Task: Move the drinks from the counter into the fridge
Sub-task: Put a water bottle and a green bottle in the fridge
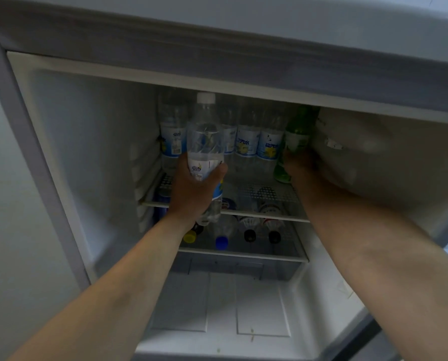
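Both arms reach into the open fridge (61,152). My left hand (194,194) grips a clear water bottle (205,136) with a white cap, upright just in front of the upper wire shelf (256,216). My right hand (299,162) holds a green bottle (297,136) at the right end of that shelf, tilted slightly. Several clear bottles with blue and yellow labels (247,144) stand in a row at the back of the shelf, between the two hands.
On the lower shelf (243,254) lie several bottles with their caps toward me: yellow (189,237), blue (221,242) and black (249,235). Blue cans (161,204) sit at its left. A drawer cover (243,303) lies below. The fridge top (217,48) overhangs.
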`<state>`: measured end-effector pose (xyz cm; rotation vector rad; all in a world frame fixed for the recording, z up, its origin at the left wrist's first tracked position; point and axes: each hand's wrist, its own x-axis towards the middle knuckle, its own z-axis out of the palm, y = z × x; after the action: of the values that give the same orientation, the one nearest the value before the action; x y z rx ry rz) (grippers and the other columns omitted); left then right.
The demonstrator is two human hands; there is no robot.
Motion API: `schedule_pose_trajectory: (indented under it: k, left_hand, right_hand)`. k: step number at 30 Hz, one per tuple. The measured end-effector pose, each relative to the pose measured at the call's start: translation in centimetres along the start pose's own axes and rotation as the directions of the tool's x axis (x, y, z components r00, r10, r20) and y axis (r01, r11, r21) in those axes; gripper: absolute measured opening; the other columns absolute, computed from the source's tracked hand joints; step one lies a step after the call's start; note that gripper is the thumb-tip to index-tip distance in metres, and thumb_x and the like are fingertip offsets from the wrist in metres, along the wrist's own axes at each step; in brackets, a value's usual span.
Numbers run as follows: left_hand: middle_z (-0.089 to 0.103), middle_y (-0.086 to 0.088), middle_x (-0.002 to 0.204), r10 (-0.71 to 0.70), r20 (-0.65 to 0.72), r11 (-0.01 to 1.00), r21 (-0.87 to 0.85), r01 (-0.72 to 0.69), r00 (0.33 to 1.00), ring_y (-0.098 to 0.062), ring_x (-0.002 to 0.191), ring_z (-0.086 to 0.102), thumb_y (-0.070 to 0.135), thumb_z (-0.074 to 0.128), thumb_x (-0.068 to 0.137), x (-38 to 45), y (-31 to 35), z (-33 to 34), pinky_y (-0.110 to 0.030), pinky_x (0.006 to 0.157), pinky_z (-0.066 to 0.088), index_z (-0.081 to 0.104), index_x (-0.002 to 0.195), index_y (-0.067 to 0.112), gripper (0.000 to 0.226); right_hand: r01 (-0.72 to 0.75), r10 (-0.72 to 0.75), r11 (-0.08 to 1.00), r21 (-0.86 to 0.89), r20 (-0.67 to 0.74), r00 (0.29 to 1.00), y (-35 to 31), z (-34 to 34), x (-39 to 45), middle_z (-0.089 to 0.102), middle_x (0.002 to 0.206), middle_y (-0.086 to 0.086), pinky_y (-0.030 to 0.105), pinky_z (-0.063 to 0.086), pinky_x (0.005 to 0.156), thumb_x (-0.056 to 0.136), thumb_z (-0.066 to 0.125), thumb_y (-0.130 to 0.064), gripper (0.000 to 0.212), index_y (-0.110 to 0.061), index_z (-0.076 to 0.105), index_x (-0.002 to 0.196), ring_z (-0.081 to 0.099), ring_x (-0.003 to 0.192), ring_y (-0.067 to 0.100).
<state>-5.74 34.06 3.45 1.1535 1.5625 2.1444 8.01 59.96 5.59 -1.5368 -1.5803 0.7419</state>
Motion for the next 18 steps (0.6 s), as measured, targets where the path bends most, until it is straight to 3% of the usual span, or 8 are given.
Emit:
schedule_pose_trajectory:
  k: [2,5,8,11,13,14,16,18]
  left_hand:
    - [0.067,0.004,0.112,-0.006,-0.003,1.0,0.012,0.006,1.0,0.005,0.094,0.066,0.02,0.077,0.084,0.0,0.1,0.0,-0.01,0.076,0.052,0.053,0.125,0.014,0.047]
    - [0.066,0.009,0.109,-0.025,0.008,1.0,0.015,0.025,1.0,0.009,0.091,0.065,0.02,0.077,0.084,-0.2,0.1,0.1,-0.008,0.073,0.051,0.053,0.124,0.017,0.046]
    - [0.066,0.006,0.112,-0.086,0.022,0.996,0.022,0.085,0.996,0.0,0.099,0.065,0.026,0.077,0.083,-1.1,-0.7,0.0,-0.011,0.074,0.052,0.054,0.124,0.019,0.047]
    - [0.067,0.005,0.109,-0.131,0.003,0.991,0.011,0.131,0.991,-0.002,0.097,0.066,0.025,0.079,0.082,-2.1,-1.4,0.0,-0.011,0.07,0.052,0.056,0.12,0.021,0.044]
    - [0.067,0.008,0.107,-0.133,0.012,0.991,0.004,0.133,0.991,0.004,0.092,0.066,0.024,0.079,0.082,-2.2,-1.3,-0.1,-0.011,0.069,0.052,0.057,0.117,0.023,0.041]
    - [0.068,0.008,0.108,-0.14,0.025,0.99,0.0,0.14,0.99,0.004,0.092,0.067,0.025,0.078,0.082,-2.0,-1.1,-0.2,-0.012,0.071,0.053,0.058,0.117,0.023,0.041]
    - [0.07,0.005,0.111,-0.146,0.057,0.989,-0.023,0.147,0.988,-0.002,0.097,0.069,0.026,0.076,0.084,-1.3,-0.5,-0.3,-0.017,0.075,0.055,0.06,0.122,0.019,0.042]
    - [0.071,0.004,0.112,-0.121,0.069,0.988,-0.084,0.126,0.99,-0.003,0.098,0.069,0.024,0.074,0.087,-0.1,0.3,-0.5,-0.016,0.074,0.054,0.06,0.123,0.018,0.039]
  right_hand:
    - [0.003,-0.002,0.998,-0.059,0.008,1.0,0.2,-0.1,-0.1,0.05,0.144,0.014,0.038,0.048,0.096,0.099,0.057,-0.037,0.054,-0.014,0.044,0.145,0.053,0.127,0.033]
    - [-0.005,0.006,0.996,-0.092,0.01,1.0,0.7,-0.3,-0.8,0.053,0.141,0.015,0.032,0.045,0.085,0.098,0.058,-0.033,0.05,-0.011,0.047,0.142,0.055,0.124,0.033]
    - [-0.005,0.002,0.997,-0.083,-0.032,0.999,0.9,-0.4,-2.3,0.054,0.141,0.015,0.03,0.045,0.087,0.097,0.059,-0.031,0.051,-0.009,0.049,0.142,0.056,0.125,0.033]
    - [0.087,-0.079,0.995,0.052,-0.148,0.986,0.6,-0.3,-4.6,0.055,0.14,0.015,0.032,0.045,0.1,0.096,0.06,-0.024,0.046,-0.008,0.052,0.139,0.055,0.126,0.031]
    - [0.164,-0.11,0.945,0.284,-0.199,0.974,-0.2,-0.2,-7.2,0.064,0.128,0.013,0.027,0.046,0.095,0.095,0.06,-0.017,0.03,-0.009,0.063,0.125,0.06,0.111,0.024]
    - [0.178,-0.123,0.901,0.396,-0.162,0.979,-0.8,0.0,-8.6,0.068,0.118,0.011,0.029,0.05,0.09,0.095,0.061,-0.016,0.019,-0.013,0.068,0.112,0.061,0.1,0.021]
    - [0.128,-0.199,0.845,0.519,0.083,0.976,-2.0,-0.2,-11.6,0.071,0.097,0.003,0.031,0.052,0.074,0.093,0.063,-0.018,0.007,-0.022,0.069,0.09,0.061,0.084,0.016]
    - [0.094,-0.346,0.855,0.51,0.427,0.835,-2.7,-0.9,-14.1,0.072,0.096,-0.006,0.028,0.052,0.066,0.091,0.067,-0.025,0.009,-0.032,0.068,0.097,0.066,0.084,0.014]
